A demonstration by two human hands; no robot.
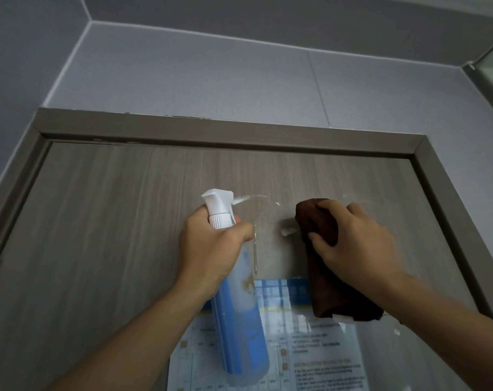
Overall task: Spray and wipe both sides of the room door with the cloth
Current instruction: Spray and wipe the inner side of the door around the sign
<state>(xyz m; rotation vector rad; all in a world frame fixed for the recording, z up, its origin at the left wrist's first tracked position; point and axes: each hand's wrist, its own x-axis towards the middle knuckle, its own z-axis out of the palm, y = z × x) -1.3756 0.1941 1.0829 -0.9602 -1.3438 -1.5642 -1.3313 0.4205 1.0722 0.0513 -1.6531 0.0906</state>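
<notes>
2 hands work high on the grey wood-grain door (pixel 126 221): the left hand (pixel 211 249) grips a clear blue-liquid spray bottle (pixel 239 320), the right hand (pixel 355 244) presses a folded brown cloth (pixel 324 277) against it. The laminated notice (pixel 310 356) below has unreadable print.

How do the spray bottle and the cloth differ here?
The spray bottle is clear with blue liquid and a white nozzle; the cloth is dark brown. The left hand grips the bottle off the door; the right hand presses the cloth against it. Both are held high.
</notes>
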